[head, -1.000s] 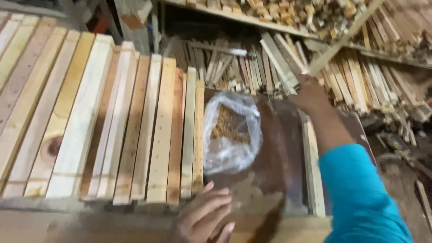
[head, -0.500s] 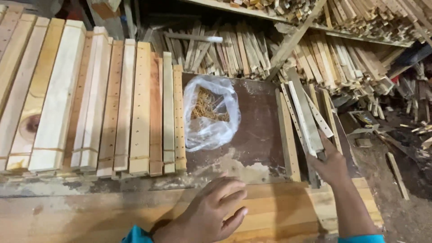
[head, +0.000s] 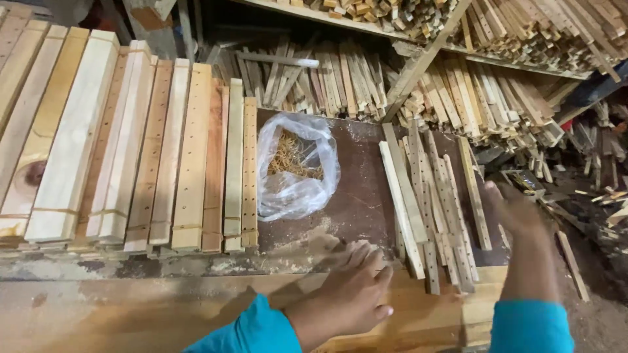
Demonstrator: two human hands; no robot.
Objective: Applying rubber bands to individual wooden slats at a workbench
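Since half a sec ago the right hand has let go of the slat bundle and lifted off to its right; it's blurred w/ motion, fingers look spread, holding nothing. Slats now lie as a loose row on the dark brown surface, near ends reaching the front edge. So the bundle looks set down; the hand is clear of it.

Left hand lies palm down at the front edge, fingers flat, nothing gripped, just left of the slats' near ends.

Clear plastic bag, mouth open, sits between the slats and the drilled planks; inside is a heap of thin yellowish bits, too small to tell what.

Shelves behind hold more stacked sticks.
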